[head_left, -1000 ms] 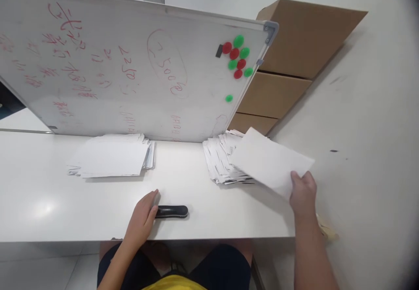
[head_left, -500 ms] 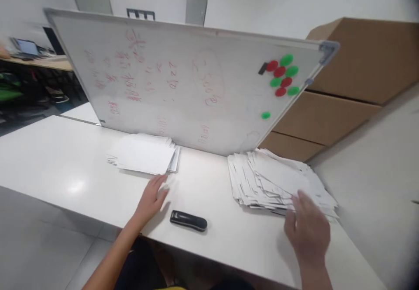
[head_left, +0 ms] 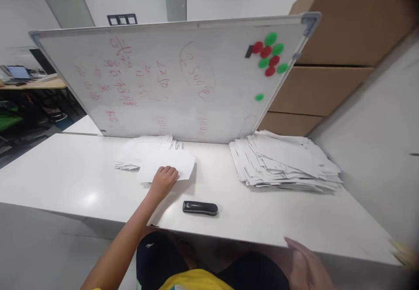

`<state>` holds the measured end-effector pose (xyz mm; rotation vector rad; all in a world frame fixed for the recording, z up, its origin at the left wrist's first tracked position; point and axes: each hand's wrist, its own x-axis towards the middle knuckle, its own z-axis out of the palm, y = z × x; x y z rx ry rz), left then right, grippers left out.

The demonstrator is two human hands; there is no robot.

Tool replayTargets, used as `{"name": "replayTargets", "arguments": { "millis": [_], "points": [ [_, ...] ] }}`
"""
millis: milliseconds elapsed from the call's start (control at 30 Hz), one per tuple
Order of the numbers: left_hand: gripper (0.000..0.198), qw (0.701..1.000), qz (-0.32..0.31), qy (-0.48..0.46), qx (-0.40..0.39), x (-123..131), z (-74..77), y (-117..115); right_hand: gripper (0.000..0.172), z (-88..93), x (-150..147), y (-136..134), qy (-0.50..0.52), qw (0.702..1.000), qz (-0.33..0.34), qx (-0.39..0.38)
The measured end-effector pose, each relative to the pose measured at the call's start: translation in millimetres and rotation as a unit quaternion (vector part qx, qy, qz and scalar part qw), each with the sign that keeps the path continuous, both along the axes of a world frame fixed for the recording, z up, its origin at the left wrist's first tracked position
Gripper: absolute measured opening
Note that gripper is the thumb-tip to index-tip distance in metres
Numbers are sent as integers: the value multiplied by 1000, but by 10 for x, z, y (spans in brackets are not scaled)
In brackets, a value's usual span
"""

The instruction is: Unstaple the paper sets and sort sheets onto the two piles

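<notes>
My left hand is closed on the near edge of a white sheet of paper. The sheet is lifted at a slant and partly overlaps the left paper stack. Just right of this hand, a black stapler lies on the white table. My right hand is low at the table's front edge, blurred, with fingers stretched out and nothing seen in it. Beyond it sits a thicker, uneven paper stack.
A whiteboard with red writing and round red and green magnets stands behind the stacks. Cardboard boxes are piled at the back right, beside a wall. Something yellowish and blurred shows at the table's right end.
My left hand has closed on a sheet and raised it at the left stack. My right hand has drawn back from the right stack to the front edge. The view has shifted.
</notes>
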<state>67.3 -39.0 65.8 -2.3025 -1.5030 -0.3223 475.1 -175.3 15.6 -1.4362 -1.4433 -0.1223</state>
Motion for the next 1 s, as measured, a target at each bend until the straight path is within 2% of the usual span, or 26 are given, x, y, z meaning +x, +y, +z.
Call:
{"name": "replayTargets", "arguments": {
  "millis": [100,233,367,467,667,800,867,933,1000],
  "points": [
    [23,1000,-10,0,-3,27,-122,75,24,103,-189,128,10,998,65,-7],
    [39,1000,10,-14,1,-79,-177,153,30,125,-243,234,54,995,73,-51],
    [49,998,54,-25,-10,-194,-156,207,37,-8,-232,210,129,982,54,-128],
    [46,995,85,-34,-28,-222,-139,266,40,-141,-223,175,159,971,46,-171],
    [39,993,95,-50,-58,-119,-55,289,40,-246,-167,134,174,967,47,-177],
    [40,994,81,-63,-45,105,125,137,41,-196,-185,124,199,964,50,-172],
    [42,996,42,-79,-6,313,239,-9,42,-111,-268,129,236,952,64,-185],
    [44,994,-23,-96,43,589,344,-198,41,21,-403,150,296,925,106,-215],
    [45,989,-91,-95,69,904,413,-410,44,176,-565,191,386,871,186,-242]
  ]
}}
